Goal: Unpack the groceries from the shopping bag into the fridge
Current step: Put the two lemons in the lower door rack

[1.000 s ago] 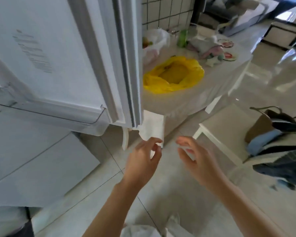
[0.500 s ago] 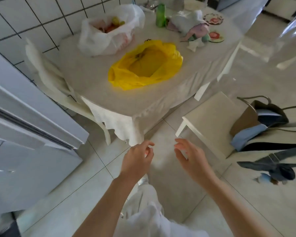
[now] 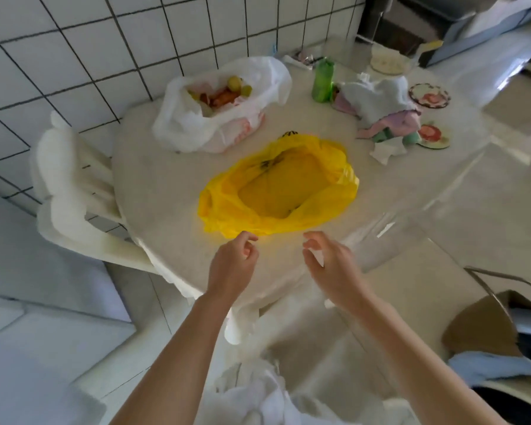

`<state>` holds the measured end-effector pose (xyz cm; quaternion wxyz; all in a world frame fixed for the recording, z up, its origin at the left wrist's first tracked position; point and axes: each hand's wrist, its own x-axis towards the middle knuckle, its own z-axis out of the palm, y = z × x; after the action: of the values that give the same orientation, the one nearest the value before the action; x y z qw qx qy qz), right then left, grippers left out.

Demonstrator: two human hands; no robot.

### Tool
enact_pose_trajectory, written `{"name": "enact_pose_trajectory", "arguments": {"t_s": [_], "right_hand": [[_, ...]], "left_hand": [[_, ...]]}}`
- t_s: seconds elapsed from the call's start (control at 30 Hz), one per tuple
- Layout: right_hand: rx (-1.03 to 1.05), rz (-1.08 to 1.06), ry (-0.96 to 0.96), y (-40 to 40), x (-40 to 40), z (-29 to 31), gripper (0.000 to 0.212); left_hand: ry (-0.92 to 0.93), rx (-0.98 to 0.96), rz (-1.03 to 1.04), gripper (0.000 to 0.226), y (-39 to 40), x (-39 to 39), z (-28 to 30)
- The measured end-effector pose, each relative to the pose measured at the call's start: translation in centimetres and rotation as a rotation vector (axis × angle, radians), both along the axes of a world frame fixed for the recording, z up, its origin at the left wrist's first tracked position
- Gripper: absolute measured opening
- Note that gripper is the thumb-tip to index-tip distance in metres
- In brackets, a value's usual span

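Both hands empty, over the table edge.
Left hand (image 3: 232, 265) and right hand (image 3: 330, 265) loosely curled, just short of yellow bag (image 3: 276, 188) (mouth open) on table (image 3: 166, 185); white bag (image 3: 218, 108) behind holds fruit.

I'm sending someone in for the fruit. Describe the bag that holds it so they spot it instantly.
Find the round white table against the tiled wall. Two plastic bags lie on it. Take the white bag nearest the wall, open, with fruit showing, not the yellow bag at the front.

Bright daylight, edges warped, blurry.
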<state>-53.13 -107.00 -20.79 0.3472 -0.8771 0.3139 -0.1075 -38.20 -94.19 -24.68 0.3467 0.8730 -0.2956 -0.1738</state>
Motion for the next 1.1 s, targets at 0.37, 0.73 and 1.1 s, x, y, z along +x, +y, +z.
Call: {"name": "enact_pose_trajectory", "arguments": {"t_s": [0.37, 0.73, 1.1], "right_hand": [[-0.079, 0.191, 0.009, -13.7, 13.0, 1.7, 0.029], [-0.131, 0.443, 0.053, -29.3, 28.9, 2.8, 0.031], [-0.410, 0.634, 0.055, -40.0, 49.5, 1.4, 0.029]], "left_hand": [[-0.062, -0.053, 0.132, 0.020, -10.3, 10.6, 0.5], [-0.229, 0.008, 0.130, 0.022, -22.6, 24.0, 3.0], [-0.741, 0.292, -0.128, 0.017, -32.4, 39.9, 1.3]]}}
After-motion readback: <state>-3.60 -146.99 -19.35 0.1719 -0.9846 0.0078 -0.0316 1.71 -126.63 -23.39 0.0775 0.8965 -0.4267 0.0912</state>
